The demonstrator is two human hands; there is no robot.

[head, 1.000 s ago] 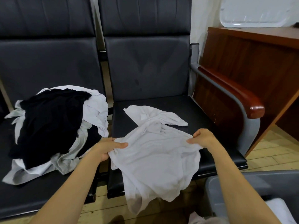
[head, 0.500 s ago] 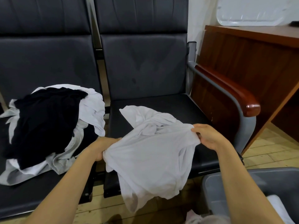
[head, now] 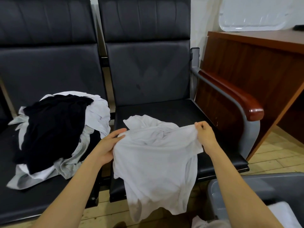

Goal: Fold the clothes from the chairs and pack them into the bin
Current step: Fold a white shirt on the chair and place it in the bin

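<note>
— Where's the white shirt (head: 156, 160)?

— Centre of the frame, held up over the front of the right chair's seat (head: 174, 109). Its bunched top lies on the cushion and its hem dangles past the seat edge, above the wooden floor (head: 271, 155).

— And the hands?

— The left hand (head: 107, 145) grips the shirt's left edge, thumb on top. The right hand (head: 205, 135) pinches the upper right corner with curled fingers.

— What's around?

— At centre left, a pile of clothes (head: 92, 116) on the left chair (head: 41, 71), with a black garment (head: 52, 129) on top. At lower right is the grey bin (head: 246, 183) with white cloth (head: 284, 214) inside; the right forearm crosses in front of it and hides part of its rim.

— On the right?

— A wood-topped armrest (head: 238, 97) stands between the seat and a brown desk (head: 255, 63), and a white tray (head: 255, 14) sits on the desk at upper right.
</note>
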